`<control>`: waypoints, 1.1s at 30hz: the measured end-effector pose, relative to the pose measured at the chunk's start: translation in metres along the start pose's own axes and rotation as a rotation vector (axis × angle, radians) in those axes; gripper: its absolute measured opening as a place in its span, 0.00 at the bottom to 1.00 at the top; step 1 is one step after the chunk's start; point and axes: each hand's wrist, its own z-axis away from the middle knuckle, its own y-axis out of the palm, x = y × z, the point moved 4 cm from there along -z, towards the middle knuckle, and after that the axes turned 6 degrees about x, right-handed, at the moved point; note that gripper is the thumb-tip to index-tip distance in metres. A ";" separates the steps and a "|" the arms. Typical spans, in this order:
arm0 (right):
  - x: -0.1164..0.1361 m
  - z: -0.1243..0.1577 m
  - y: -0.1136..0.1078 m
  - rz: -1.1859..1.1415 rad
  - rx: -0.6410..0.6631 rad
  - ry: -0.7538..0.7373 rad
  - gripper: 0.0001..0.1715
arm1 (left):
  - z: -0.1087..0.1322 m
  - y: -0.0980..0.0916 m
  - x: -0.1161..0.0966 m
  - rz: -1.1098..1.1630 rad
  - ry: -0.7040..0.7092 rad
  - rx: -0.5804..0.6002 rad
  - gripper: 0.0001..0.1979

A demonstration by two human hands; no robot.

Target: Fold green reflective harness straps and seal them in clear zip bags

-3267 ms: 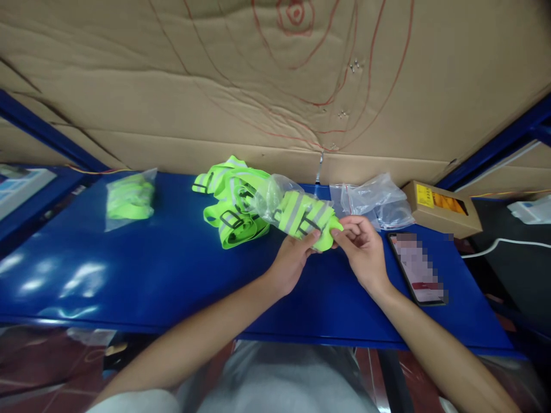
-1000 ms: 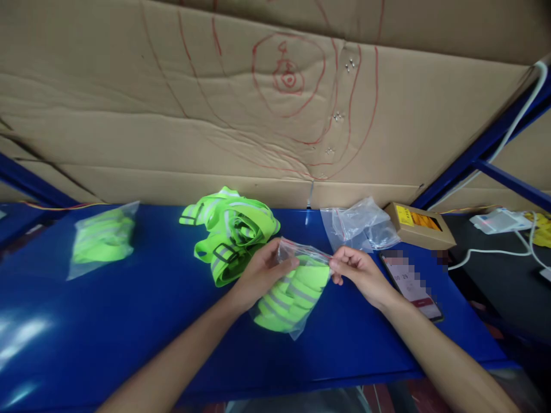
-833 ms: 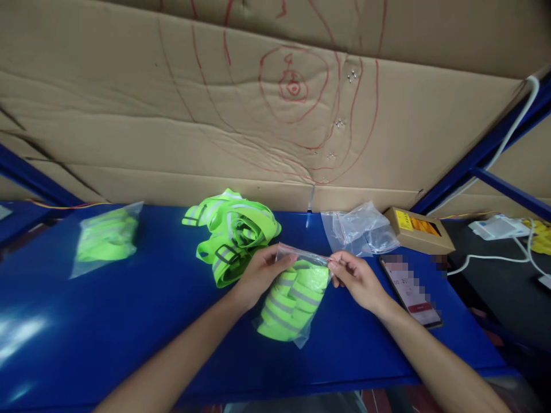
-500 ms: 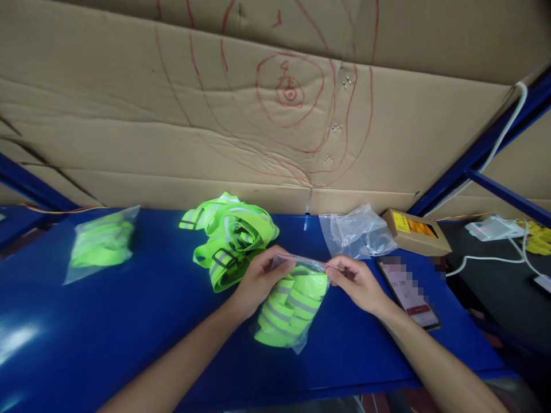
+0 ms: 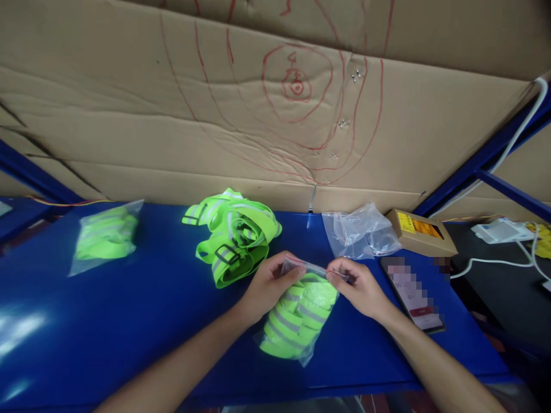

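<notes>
Between my hands hangs a clear zip bag (image 5: 297, 321) packed with folded neon-green reflective strap. My left hand (image 5: 273, 287) pinches the left part of its red-lined top edge between thumb and fingers. At the right end of that edge, my right hand (image 5: 355, 284) grips the bag the same way. Behind my left hand lies a loose pile of green reflective straps (image 5: 235, 229) with black buckles. Another filled bag of green strap (image 5: 107, 234) rests farther left on the blue table (image 5: 163, 344).
Flat clear bags (image 5: 359, 229) lie at the back right beside a brown cardboard box (image 5: 422, 232). A phone (image 5: 413, 295) lies right of my right hand. A cardboard wall (image 5: 129, 103) with red rings closes the back; white cables (image 5: 495, 262) run at right.
My hands and the bag sit slightly lower and farther right in view, while the whole scene has shifted a little. My right thumb and fingers still pinch the bag's top edge.
</notes>
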 end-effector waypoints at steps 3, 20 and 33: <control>0.001 0.001 0.000 0.039 0.022 -0.010 0.16 | 0.000 0.001 0.000 -0.013 0.012 0.006 0.16; 0.003 0.003 0.009 0.007 0.091 0.006 0.17 | 0.004 0.012 0.008 -0.061 0.007 0.111 0.16; 0.004 0.000 0.010 -0.039 0.076 0.004 0.17 | 0.003 0.013 0.009 -0.062 -0.032 0.080 0.21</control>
